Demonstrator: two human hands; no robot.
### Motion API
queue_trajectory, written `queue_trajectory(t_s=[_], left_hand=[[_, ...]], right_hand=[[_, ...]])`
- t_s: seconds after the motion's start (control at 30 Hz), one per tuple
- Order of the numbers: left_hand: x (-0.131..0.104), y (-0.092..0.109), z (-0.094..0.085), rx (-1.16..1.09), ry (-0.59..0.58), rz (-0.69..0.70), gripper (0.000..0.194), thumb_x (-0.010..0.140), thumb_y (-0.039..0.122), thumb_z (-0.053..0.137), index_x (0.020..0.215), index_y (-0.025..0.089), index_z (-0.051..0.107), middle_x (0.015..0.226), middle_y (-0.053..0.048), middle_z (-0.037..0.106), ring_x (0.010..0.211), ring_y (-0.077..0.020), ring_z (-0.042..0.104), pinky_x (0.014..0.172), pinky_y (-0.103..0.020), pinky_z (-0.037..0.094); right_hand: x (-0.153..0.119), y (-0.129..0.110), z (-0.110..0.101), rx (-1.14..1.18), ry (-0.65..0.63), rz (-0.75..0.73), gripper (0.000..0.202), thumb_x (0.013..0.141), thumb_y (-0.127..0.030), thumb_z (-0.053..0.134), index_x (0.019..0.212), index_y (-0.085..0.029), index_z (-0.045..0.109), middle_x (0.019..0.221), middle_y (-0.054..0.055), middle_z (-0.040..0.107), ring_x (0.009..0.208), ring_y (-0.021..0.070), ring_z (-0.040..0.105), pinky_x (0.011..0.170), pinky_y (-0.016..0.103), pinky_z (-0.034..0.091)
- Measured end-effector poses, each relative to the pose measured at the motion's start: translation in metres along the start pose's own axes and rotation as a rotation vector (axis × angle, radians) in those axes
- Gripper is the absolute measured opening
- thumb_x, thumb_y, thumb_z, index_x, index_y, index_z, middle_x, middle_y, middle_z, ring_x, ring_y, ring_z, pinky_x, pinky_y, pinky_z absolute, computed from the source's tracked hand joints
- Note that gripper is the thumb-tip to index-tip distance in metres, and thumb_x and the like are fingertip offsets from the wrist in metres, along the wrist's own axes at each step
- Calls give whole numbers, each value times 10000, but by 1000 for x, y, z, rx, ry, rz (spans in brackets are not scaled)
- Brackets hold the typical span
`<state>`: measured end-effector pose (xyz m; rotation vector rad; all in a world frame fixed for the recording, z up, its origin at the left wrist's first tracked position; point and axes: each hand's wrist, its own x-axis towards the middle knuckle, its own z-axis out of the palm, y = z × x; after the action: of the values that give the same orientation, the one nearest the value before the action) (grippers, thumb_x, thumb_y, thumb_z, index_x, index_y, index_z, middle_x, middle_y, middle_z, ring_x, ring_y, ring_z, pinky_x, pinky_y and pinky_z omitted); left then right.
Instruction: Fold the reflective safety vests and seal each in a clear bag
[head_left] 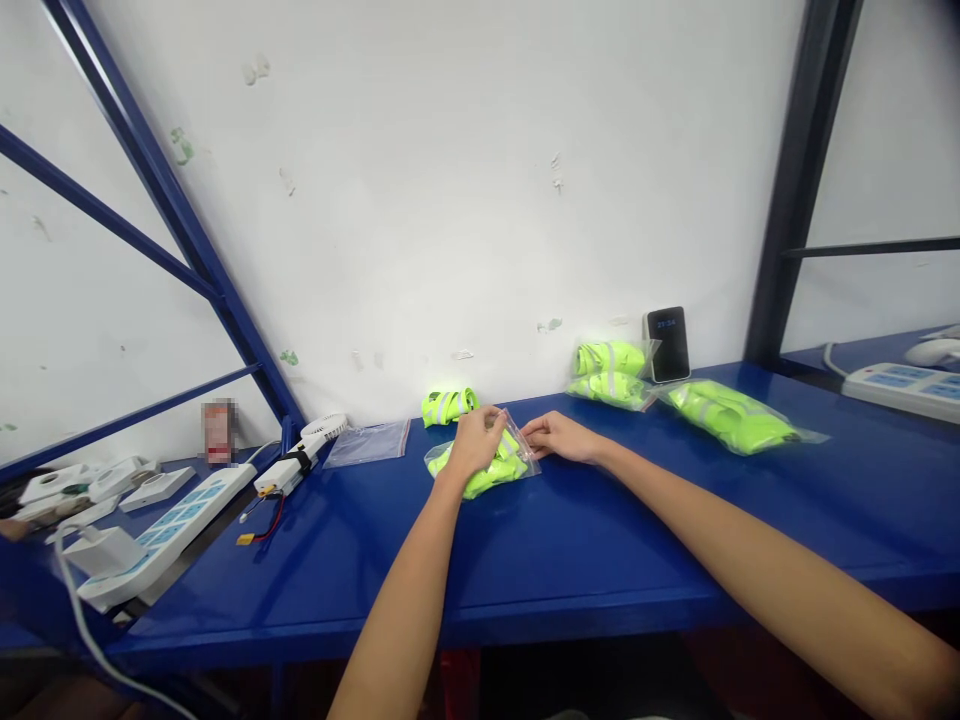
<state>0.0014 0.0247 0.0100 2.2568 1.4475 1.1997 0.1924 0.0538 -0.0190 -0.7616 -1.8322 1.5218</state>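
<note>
A clear plastic zip bag with a folded neon yellow-green reflective vest inside lies on the blue table in front of me. My left hand rests over the bag, its thumb and fingers closed on the bag's upper edge. At the bag's right edge, my right hand pinches the plastic with its fingertips, partly hidden. Just behind the bag sits a rolled neon vest with silver strips, out of any bag. To the left, a flat clear bag lies on the tabletop.
Bagged neon vests are stacked by the wall, with another bagged vest to their right. A small clock display leans there. On the left are a white handheld fan with loose wires and a power strip.
</note>
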Motion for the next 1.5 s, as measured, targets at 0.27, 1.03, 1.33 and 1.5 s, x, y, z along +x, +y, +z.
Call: queue_trajectory(t_s=[0.27, 1.03, 1.33, 1.5], left_hand=[[-2, 4, 1, 17, 49, 62, 232, 889, 297, 456, 779, 171, 616, 777, -18, 671, 725, -152, 606, 700, -257, 432], [-1, 6, 6, 40, 27, 93, 222, 902, 287, 434, 790, 174, 589, 780, -1, 658, 720, -144, 589, 703, -267, 431], [-1, 5, 6, 46, 9, 86, 197, 896, 304, 455, 807, 181, 582, 805, -11, 665, 750, -155, 598, 723, -266, 431], [-1, 7, 4, 34, -7, 85, 201, 903, 305, 445, 804, 185, 573, 820, -15, 668, 760, -159, 599, 736, -269, 436]], right_hand=[[-2, -8, 13, -132, 120, -128, 364, 804, -493, 572, 771, -138, 649, 653, 6, 581, 565, 116, 520, 531, 232, 414], [0, -7, 21, -192, 297, -244, 370, 714, -498, 653, 679, -130, 680, 571, 8, 577, 546, 121, 455, 546, 253, 354], [-3, -11, 23, -192, 279, -236, 409, 722, -539, 644, 687, -132, 665, 579, 6, 556, 558, 123, 451, 554, 253, 355], [-1, -7, 22, -207, 282, -258, 400, 746, -533, 624, 688, -139, 661, 592, 2, 560, 564, 122, 448, 552, 249, 348]])
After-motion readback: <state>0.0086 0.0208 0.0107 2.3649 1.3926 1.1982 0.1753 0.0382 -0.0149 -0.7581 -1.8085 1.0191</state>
